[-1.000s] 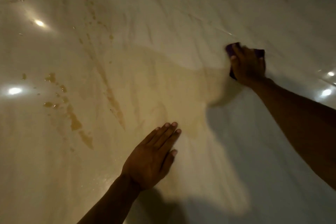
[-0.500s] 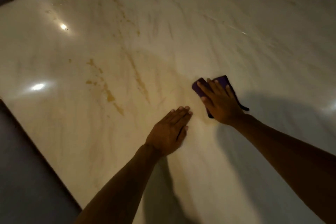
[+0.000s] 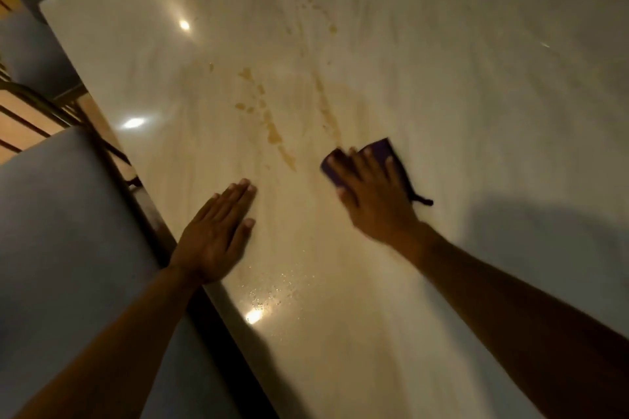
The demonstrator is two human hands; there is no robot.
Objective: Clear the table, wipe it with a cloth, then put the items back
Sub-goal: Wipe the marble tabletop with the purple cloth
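A pale marble table (image 3: 442,78) fills the view, with brownish streaks (image 3: 272,133) running across its middle. My right hand (image 3: 372,190) lies flat with spread fingers on a folded dark purple cloth (image 3: 383,150), pressing it to the surface just right of the streaks. Only the cloth's far edge and a small tail at the right show from under the hand. My left hand (image 3: 218,228) rests palm down with straight fingers on the table near its left edge, holding nothing.
The table's left edge (image 3: 143,194) runs diagonally from top left to bottom centre. Beyond it is a grey-blue surface (image 3: 68,231), and dark railings (image 3: 41,105) over an orange floor. Small water droplets (image 3: 275,286) glisten near the edge.
My right hand has swept the cloth from the far right of the table leftward to beside the brown streaks. The view has shifted and the table's left edge now shows.
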